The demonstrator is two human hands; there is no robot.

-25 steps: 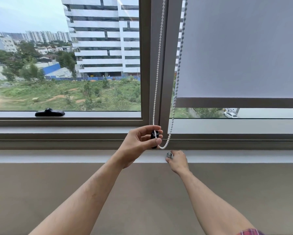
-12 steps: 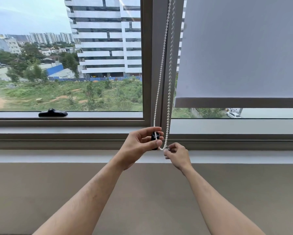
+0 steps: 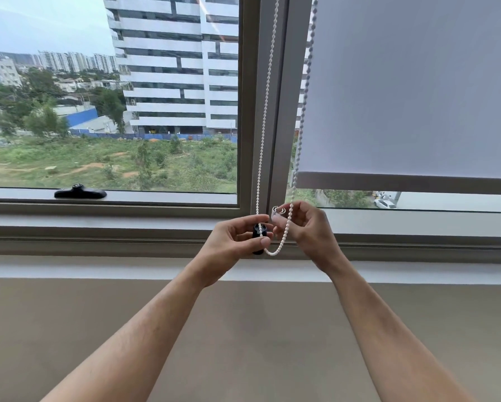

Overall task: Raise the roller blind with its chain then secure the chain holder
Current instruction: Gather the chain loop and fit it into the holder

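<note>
Left hand (image 3: 234, 242) pinches one black chain holder (image 3: 258, 239); right hand (image 3: 307, 230) pinches one small clear part (image 3: 278, 211) beside the bead chain (image 3: 265, 117), its two strands hanging.

Two bare forearms in shot — no sleeves, no watch, no rings on the left hand (image 3: 237, 242) or right hand (image 3: 310, 230) — short, unpainted nails.

Both forearms reach up and forward, the left hand (image 3: 237, 242) pinching with thumb and fingers curled, the right hand (image 3: 308, 227) raised beside it, fingertips (image 3: 278, 219) pinched together.
</note>
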